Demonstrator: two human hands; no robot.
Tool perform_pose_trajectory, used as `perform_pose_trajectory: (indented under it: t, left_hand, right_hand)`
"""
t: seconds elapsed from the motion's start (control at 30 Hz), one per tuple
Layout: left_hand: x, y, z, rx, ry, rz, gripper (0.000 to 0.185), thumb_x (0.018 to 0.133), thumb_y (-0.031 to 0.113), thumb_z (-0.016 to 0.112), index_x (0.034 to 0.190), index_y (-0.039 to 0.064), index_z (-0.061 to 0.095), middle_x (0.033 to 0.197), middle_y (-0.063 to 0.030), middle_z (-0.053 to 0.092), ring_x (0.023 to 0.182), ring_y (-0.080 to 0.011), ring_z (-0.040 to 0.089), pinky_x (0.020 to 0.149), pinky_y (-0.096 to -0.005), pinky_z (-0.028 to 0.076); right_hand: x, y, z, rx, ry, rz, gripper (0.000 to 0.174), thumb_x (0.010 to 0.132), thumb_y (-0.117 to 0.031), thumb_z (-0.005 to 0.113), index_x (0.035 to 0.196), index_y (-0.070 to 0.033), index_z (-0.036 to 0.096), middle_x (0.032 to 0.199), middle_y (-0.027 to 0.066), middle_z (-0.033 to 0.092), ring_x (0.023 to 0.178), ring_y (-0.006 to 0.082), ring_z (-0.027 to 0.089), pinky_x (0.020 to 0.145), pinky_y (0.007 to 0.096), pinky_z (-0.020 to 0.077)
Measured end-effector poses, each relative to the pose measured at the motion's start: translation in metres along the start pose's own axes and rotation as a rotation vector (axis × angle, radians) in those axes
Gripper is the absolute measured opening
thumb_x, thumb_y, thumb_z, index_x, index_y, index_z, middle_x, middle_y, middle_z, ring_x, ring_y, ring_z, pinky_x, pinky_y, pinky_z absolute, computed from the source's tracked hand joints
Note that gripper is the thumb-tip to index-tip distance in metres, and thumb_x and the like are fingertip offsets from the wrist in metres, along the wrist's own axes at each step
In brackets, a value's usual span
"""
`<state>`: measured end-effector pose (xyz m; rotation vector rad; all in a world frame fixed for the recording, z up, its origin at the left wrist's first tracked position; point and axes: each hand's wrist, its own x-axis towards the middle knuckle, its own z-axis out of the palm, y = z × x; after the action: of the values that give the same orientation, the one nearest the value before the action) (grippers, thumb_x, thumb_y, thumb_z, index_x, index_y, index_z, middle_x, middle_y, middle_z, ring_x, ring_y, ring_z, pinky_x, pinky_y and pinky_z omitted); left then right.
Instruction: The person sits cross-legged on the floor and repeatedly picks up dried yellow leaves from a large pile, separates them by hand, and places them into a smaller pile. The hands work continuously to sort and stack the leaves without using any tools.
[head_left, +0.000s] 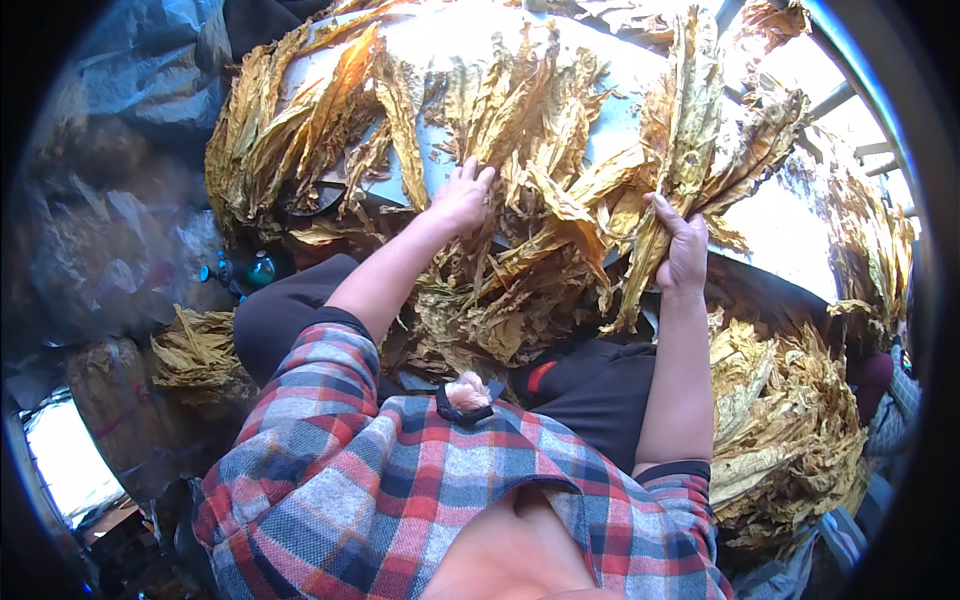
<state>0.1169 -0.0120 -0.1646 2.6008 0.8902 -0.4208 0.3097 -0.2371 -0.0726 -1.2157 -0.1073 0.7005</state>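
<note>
My right hand (684, 244) grips a long dried tobacco leaf (690, 112) between thumb and fingers. Its broad part points away from me, and its narrower end hangs below the hand. A darker brown leaf (757, 157) fans out beside it, touching or close to the same hand; whether it is held too is hard to tell. Fingers slightly apart, my left hand (463, 199) rests at the edge of a heap of dried leaves (517, 127) in the middle of a pale, sunlit table (626, 97). More crumpled leaves (495, 315) spill over the near edge towards my lap.
Another leaf bunch (255, 142) drapes over the table's left end. A large leaf pile (784, 427) stands right of my legs, a smaller one (199, 349) to the left. Plastic sheeting (150, 82) and a teal-capped bottle (259, 270) are at left. Part of another person (874, 386) shows far right.
</note>
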Motion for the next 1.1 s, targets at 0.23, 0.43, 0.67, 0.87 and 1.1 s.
perform_pose_trajectory:
  t: [0.23,0.43,0.67,0.87,1.1]
  left_hand:
    - [-0.009,0.0,0.023,-0.364,0.495,0.045,0.047,0.082,0.014,0.06,0.126,0.005,0.043,0.127,-0.0188,0.048,0.113,-0.0332,0.049,0.094,-0.0397,0.042]
    - [0.013,0.0,0.019,-0.548,0.326,-0.104,0.026,0.09,0.021,0.054,0.113,0.009,0.057,0.113,-0.0105,0.055,0.101,-0.0288,0.057,0.085,-0.0375,0.047]
    - [0.04,-0.007,0.028,-0.487,0.693,-0.403,0.049,0.082,0.03,0.061,0.121,0.006,0.044,0.122,-0.0187,0.041,0.117,-0.0316,0.038,0.1,-0.0427,0.032]
    - [0.05,-0.042,0.026,-0.81,0.461,-0.524,0.068,0.064,0.029,0.08,0.119,0.002,0.049,0.115,-0.0177,0.058,0.104,-0.027,0.057,0.092,-0.0361,0.044]
    - [0.013,-0.064,0.012,-0.392,0.583,-0.424,0.054,0.072,0.027,0.075,0.115,0.004,0.051,0.111,-0.0201,0.055,0.101,-0.0344,0.055,0.089,-0.0416,0.044]
  right_hand:
    - [-0.002,-0.002,-0.013,0.018,0.038,-0.028,0.022,0.083,0.002,0.059,0.104,0.004,0.052,0.093,0.0135,0.066,0.089,0.0186,0.064,0.081,0.0271,0.0497]
    - [0.003,0.003,-0.011,0.011,0.002,-0.009,0.023,0.083,0.003,0.058,0.104,0.005,0.051,0.094,0.0143,0.066,0.088,0.019,0.064,0.081,0.0273,0.0503]
    - [-0.003,-0.001,-0.003,0.005,-0.012,-0.023,0.023,0.083,0.003,0.057,0.105,0.004,0.05,0.094,0.0142,0.066,0.088,0.0181,0.064,0.08,0.0257,0.0502]
    - [-0.003,-0.002,-0.005,0.039,0.021,-0.001,0.022,0.084,0.004,0.056,0.105,0.005,0.049,0.093,0.0143,0.066,0.088,0.0185,0.064,0.08,0.0261,0.0504]
    - [-0.003,-0.001,-0.008,0.015,0.021,-0.002,0.025,0.084,0.004,0.056,0.107,0.006,0.049,0.093,0.0141,0.066,0.088,0.0181,0.064,0.08,0.0263,0.0501]
